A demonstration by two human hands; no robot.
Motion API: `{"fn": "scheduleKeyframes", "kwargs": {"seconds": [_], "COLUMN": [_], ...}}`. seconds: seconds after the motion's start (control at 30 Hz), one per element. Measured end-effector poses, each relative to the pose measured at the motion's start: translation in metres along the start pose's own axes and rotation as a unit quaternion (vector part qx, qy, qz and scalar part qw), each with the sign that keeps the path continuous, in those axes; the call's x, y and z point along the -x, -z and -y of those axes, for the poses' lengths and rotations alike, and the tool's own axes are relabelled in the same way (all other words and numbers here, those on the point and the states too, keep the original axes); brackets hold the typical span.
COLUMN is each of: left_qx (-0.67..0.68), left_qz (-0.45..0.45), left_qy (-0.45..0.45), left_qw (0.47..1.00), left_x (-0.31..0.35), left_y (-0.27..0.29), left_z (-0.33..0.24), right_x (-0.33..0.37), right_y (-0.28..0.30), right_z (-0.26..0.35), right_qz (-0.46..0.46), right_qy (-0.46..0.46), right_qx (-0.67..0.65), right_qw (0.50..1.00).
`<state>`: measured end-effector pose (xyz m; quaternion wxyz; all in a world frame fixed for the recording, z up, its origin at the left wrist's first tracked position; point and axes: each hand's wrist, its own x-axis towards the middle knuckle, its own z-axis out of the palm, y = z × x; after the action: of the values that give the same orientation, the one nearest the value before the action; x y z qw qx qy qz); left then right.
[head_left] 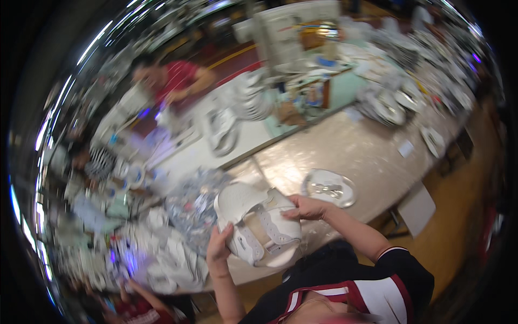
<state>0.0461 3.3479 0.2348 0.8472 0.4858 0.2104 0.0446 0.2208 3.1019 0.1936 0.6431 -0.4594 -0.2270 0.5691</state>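
Between my two hands, above the near edge of the table, is a white shoe upper (279, 225) laid open, with rows of small eyelet holes along its inner edges. My left hand (219, 244) grips its left side, thumb on top. At the upper right edge, my right hand (306, 208) pinches it between thumb and fingers. Just beyond the right hand, a white oval piece (348, 190) with shiny silvery parts lies on the table.
A heap of bluish-grey small pieces (194, 202) lies left of the upper, beside a pile of white parts (170, 259). Stacked white pieces (252, 100) stand across the table (291, 156). More shoe parts (388, 102) lie far right. A co-worker in red (181, 81) sits opposite.
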Motion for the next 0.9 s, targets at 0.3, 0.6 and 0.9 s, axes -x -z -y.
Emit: {"fn": "scheduleKeyframes", "kwargs": {"seconds": [0.3, 0.6, 0.9], "left_qx": [-0.227, -0.308, -0.444], "left_qz": [0.008, -0.137, -0.228], "left_qy": [-0.047, -0.102, -0.215], "left_qw": [0.973, 0.936, 0.839], "left_x": [-0.080, -0.318, -0.505], "left_y": [0.069, 0.155, 0.161], "left_z": [-0.157, -0.192, -0.031], "right_x": [-0.213, -0.419, -0.495], "right_y": [-0.009, 0.076, 0.239], "right_z": [0.108, 0.155, 0.089], "right_qz": [0.068, -0.098, -0.319], "right_qy": [0.090, 0.183, 0.287], "right_qx": [0.053, -0.019, 0.396], "right_qw": [0.992, 0.978, 0.812]}}
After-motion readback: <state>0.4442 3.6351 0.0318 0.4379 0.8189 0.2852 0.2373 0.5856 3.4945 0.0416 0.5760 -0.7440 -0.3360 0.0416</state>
